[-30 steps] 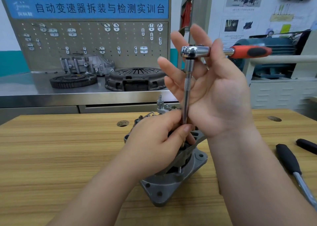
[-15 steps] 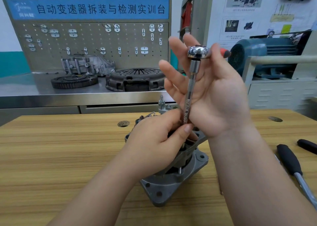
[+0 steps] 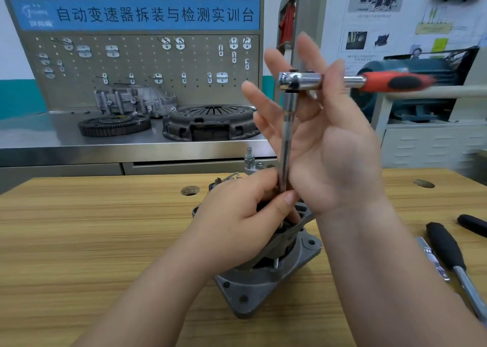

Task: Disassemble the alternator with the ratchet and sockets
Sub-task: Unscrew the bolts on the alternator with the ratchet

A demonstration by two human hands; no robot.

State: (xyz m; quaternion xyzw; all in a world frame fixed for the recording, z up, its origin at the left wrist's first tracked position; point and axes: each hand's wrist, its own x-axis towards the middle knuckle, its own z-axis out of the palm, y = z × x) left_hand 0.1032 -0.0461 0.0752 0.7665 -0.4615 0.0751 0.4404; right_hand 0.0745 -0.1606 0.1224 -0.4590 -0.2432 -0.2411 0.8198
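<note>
The grey alternator [image 3: 266, 286] stands on its mounting flange on the wooden bench [image 3: 92, 241]. A long chrome extension bar [image 3: 286, 146] rises upright from it. My left hand [image 3: 237, 223] rests on the alternator's top and pinches the bar's lower end between thumb and fingers; the socket under it is hidden. The ratchet [image 3: 297, 79] sits on the bar's top, and its red and black handle [image 3: 395, 82] points right, blurred. My right hand [image 3: 329, 149] is raised, palm toward me, fingers spread and straight behind the ratchet head, thumb across its neck.
Two black-handled tools [image 3: 445, 246] [image 3: 471, 224] and a small chrome piece [image 3: 432, 257] lie on the bench at the right. A round hole [image 3: 190, 190] is in the benchtop. Behind, a steel counter holds a clutch cover [image 3: 210, 122] and a toothed flywheel [image 3: 114, 124].
The ratchet handle swung from pointing right to pointing away from me, and now points right again. My left hand has stayed on the bar's lower end.
</note>
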